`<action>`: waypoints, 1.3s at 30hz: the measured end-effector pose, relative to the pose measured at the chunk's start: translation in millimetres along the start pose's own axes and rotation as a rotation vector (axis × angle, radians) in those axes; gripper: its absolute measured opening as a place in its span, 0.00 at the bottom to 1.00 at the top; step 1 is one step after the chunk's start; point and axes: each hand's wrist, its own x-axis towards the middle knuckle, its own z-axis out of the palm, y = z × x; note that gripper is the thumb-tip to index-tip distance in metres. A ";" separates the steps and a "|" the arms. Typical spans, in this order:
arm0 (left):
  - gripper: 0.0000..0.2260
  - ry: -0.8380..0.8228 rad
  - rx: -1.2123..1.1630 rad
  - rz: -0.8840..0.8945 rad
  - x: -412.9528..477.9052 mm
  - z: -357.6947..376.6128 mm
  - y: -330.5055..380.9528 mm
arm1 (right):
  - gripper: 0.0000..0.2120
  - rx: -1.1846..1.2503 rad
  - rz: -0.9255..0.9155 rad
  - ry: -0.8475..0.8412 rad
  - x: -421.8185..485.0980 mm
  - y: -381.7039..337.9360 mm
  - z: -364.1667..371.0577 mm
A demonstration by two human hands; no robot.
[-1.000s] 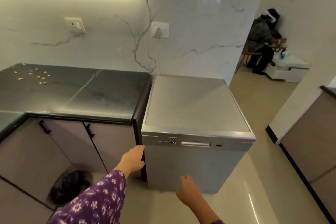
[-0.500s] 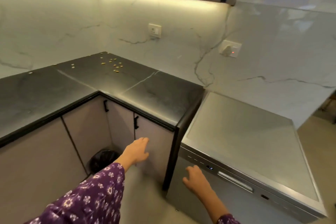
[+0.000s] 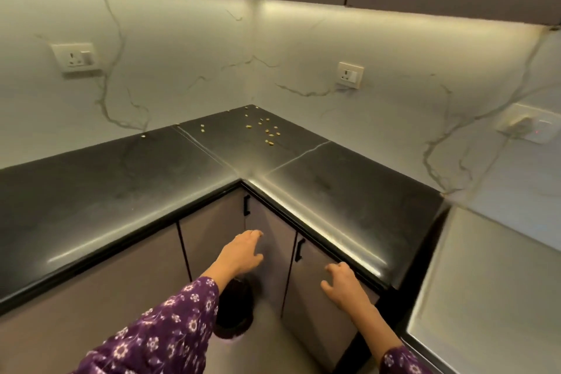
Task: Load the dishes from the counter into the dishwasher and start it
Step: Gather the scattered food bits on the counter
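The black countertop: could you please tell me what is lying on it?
Only small yellowish bits lie scattered on the countertop, mostly near the back corner. Its left end is out of frame, unseen.

The dishwasher (image 3: 491, 282) ran off the right edge, its front (door and controls) out of sight. The left sleeve (image 3: 158, 337) hid part of a dark bin (image 3: 236, 313). Yellowish bits (image 3: 268, 132) on the counter (image 3: 121, 191) were too small to name, perhaps crumbs.
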 end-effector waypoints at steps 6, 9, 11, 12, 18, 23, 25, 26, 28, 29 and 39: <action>0.25 0.009 -0.001 -0.048 63.1 -38.3 -67.7 | 0.17 0.043 -0.018 0.040 105.8 -52.1 -4.1; 0.25 0.020 -0.022 -0.066 93.2 -50.2 -92.9 | 0.17 0.099 -0.027 0.077 153.7 -71.7 -10.5; 0.25 0.019 -0.043 -0.078 114.5 -55.3 -107.5 | 0.18 0.125 -0.032 0.098 185.8 -83.4 -13.5; 0.25 0.022 -0.053 -0.083 127.4 -57.5 -114.4 | 0.20 0.136 -0.035 0.101 203.8 -89.2 -13.6; 0.26 0.049 -0.116 -0.123 197.7 -66.9 -149.5 | 0.25 0.160 -0.037 0.110 314.9 -115.9 -11.0; 0.25 0.091 -0.182 -0.197 261.1 -81.1 -182.5 | 0.37 0.276 -0.044 0.030 408.0 -146.9 -4.5; 0.26 0.096 -0.218 -0.239 288.1 -85.4 -194.9 | 0.36 0.323 -0.038 -0.035 442.0 -158.6 -1.6; 0.26 0.104 -0.233 -0.260 302.1 -87.1 -200.6 | 0.35 0.337 -0.038 -0.056 459.7 -162.9 0.5; 0.26 0.134 -0.263 -0.292 334.4 -91.3 -211.9 | 0.32 0.346 -0.049 -0.068 498.2 -170.1 1.7; 0.25 0.145 -0.273 -0.298 348.6 -93.5 -217.3 | 0.32 0.335 -0.053 -0.067 515.4 -173.2 1.4; 0.27 0.302 -0.351 -0.275 469.6 -107.3 -279.9 | 0.36 0.222 0.182 -0.042 674.9 -196.5 5.9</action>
